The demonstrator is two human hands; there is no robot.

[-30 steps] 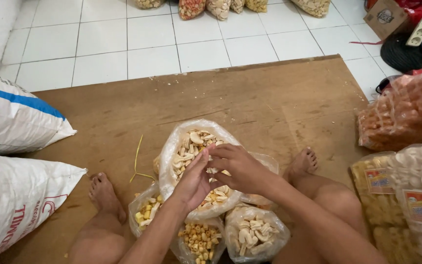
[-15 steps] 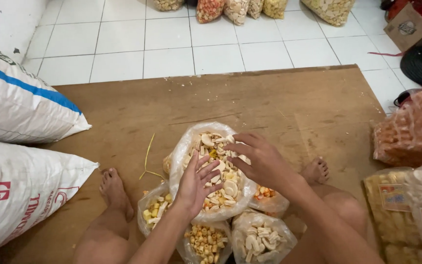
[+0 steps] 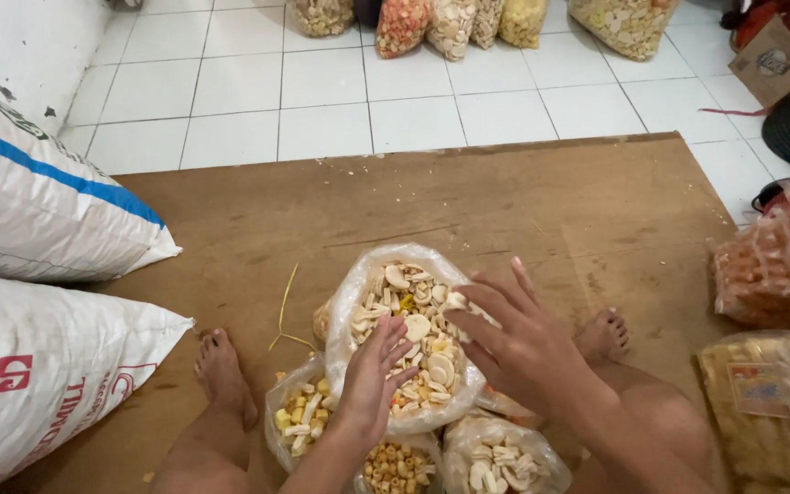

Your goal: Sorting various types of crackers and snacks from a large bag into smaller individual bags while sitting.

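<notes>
Head view: left hand and right hand, fingers now spread wide, rest on the mixed-cracker bag (previously gathered at its mouth); nothing gripped.

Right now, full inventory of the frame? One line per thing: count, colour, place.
Clear plastic bag of mixed pale crackers: 1, white and yellow, centre, under both hands.
Small clear bags of crackers: 3 clearly seen, yellow and beige, below the big bag, between the legs.
Brown hardboard sheet: 1, on the floor.
White woven sacks: 2, one with a blue stripe, left edge.
White floor tiles: far side.
Snack bags in a row: about 5, orange, beige, yellow, top edge.
Orange cracker bag: 1, right edge.
Yellow packaged bags: lower right, count unclear.
Cardboard box: 1, brown, top right.
Bare feet: 2, either side of the bags.
Left hand: on the big bag.
Right hand: fingers spread at the bag's right rim.
</notes>
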